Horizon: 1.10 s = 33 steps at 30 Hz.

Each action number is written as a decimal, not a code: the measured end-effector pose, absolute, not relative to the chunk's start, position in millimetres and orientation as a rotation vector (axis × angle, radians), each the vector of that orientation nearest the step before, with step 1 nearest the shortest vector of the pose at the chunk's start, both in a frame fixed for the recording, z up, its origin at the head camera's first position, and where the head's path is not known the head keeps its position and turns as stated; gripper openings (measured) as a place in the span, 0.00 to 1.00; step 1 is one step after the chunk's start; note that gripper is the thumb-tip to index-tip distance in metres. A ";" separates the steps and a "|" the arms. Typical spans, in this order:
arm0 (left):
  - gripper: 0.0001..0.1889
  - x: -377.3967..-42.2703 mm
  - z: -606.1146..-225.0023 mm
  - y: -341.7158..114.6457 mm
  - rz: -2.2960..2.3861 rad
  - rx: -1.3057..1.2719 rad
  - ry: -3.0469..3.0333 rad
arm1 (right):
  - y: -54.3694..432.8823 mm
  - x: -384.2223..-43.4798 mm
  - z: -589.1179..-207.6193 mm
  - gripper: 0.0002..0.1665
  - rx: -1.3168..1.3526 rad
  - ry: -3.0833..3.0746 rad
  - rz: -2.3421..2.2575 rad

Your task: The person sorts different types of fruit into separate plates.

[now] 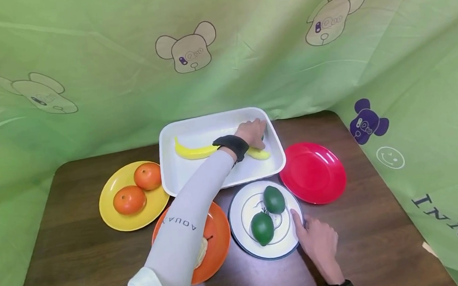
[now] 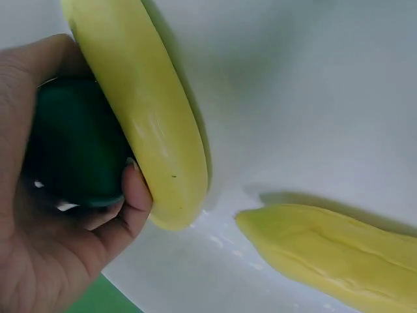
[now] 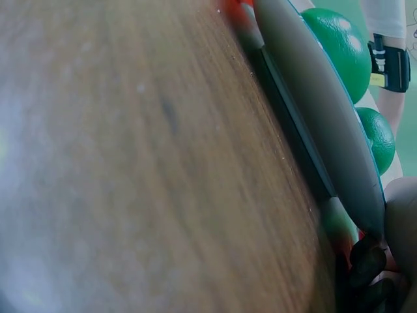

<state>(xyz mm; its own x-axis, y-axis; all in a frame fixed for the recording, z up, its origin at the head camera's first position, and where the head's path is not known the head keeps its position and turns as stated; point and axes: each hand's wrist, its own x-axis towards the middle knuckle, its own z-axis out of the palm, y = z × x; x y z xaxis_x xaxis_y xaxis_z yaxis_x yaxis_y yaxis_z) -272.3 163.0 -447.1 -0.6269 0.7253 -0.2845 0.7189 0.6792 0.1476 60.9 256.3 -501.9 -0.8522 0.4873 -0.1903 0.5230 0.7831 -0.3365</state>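
My left hand point(image 1: 252, 133) reaches into the white tray point(image 1: 228, 183) at its right end. In the left wrist view its fingers curl round a dark green fruit point(image 2: 78, 140), beside a yellow banana point(image 2: 140, 111). A second banana point(image 2: 326, 251) lies a little apart on the tray floor. At the rim of the white plate point(image 1: 245, 245), my right hand point(image 1: 318, 243) pinches the edge, thumb on top and fingers beneath. Two green fruits, a nearer one point(image 1: 262, 229) and a farther one point(image 1: 274, 199), rest on that plate. The right wrist view shows another rim below it.
A yellow plate point(image 1: 109, 188) with two orange fruits point(image 1: 130, 200) stands left of the tray. My left forearm crosses over an orange plate point(image 1: 219, 256) holding a partly hidden pale item point(image 1: 201, 253). A red plate point(image 1: 314, 172) sits at the right. Green cloth hangs behind the table.
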 end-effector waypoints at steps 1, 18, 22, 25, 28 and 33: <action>0.30 -272.5 -446.5 161.4 0.028 1.164 2.570 | 256.1 60.6 -502.2 0.32 0.815 2.879 -0.582; 0.15 -188.5 -378.9 125.2 0.340 1.758 2.482 | 264.6 60.6 -500.8 0.32 0.801 2.877 -0.573; 0.22 -143.0 -382.3 106.2 0.201 1.904 2.368 | 264.5 59.2 -501.7 0.33 0.797 2.882 -0.581; 0.24 -120.9 -394.6 95.2 0.079 1.950 2.278 | 265.7 58.5 -502.3 0.34 0.798 2.878 -0.582; 0.25 -110.5 -411.2 86.9 0.004 1.935 2.244 | 266.3 58.2 -502.1 0.34 0.805 2.864 -0.590; 0.21 -105.7 -435.2 77.7 -0.003 1.894 2.297 | 265.9 58.0 -501.8 0.34 0.797 2.840 -0.595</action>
<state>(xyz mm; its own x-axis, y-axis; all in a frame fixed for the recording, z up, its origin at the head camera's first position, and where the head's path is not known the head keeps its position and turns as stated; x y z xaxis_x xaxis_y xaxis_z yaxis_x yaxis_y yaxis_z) -105.7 77.7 -435.2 -0.1824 0.9749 -0.1277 0.9752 0.1960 0.1028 58.0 265.9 -501.8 -0.8515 0.4718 -0.2288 0.5240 0.7824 -0.3366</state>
